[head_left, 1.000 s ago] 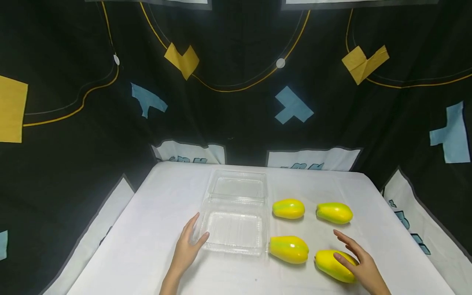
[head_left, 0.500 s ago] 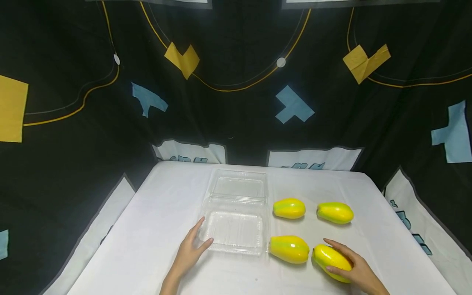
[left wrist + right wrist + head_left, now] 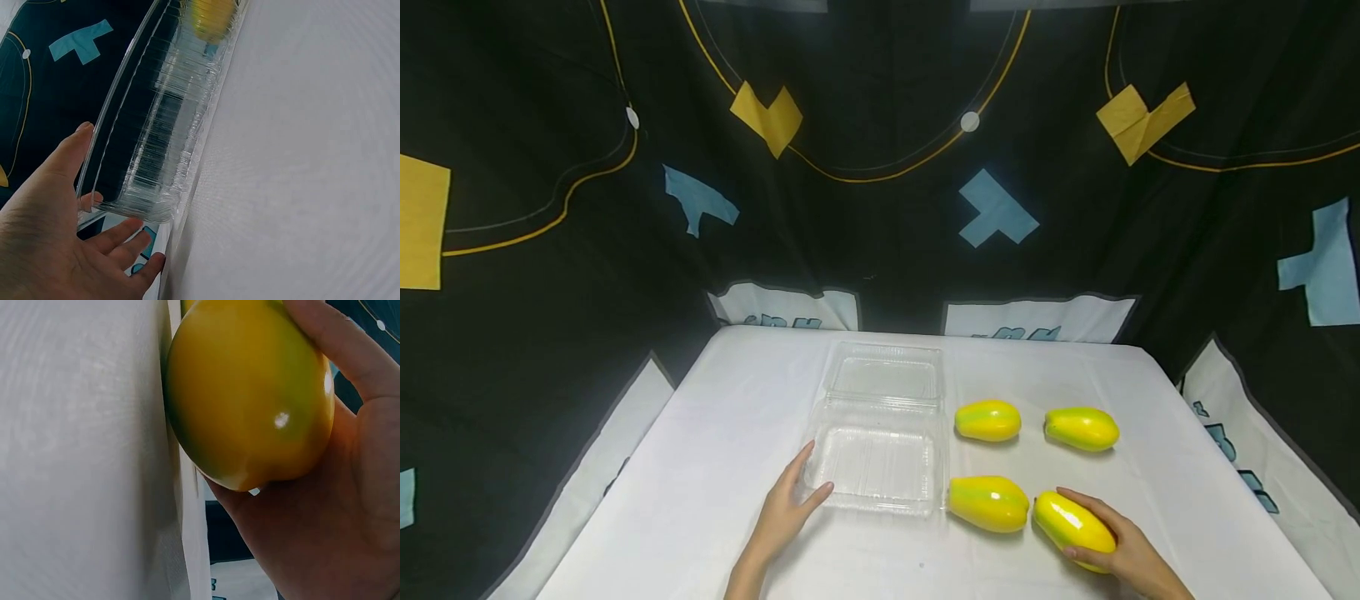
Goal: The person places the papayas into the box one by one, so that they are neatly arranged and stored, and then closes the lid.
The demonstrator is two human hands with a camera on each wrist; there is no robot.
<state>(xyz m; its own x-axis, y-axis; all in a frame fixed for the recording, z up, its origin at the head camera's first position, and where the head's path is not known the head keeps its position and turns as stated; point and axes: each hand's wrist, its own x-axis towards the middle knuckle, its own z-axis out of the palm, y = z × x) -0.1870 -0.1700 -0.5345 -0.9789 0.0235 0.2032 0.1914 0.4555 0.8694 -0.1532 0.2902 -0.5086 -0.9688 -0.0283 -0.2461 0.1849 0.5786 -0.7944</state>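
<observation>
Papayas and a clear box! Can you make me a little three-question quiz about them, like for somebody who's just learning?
1. How many papayas are on the table?

2. True or false: the clear plastic clamshell container is open.

3. Seen from the person's side, which papaya does the right hand hold?
a) the far-left one
b) the near-left one
c) the near-right papaya

Key:
1. Four, in two rows of two.
2. True; it lies unfolded.
3. c
</observation>
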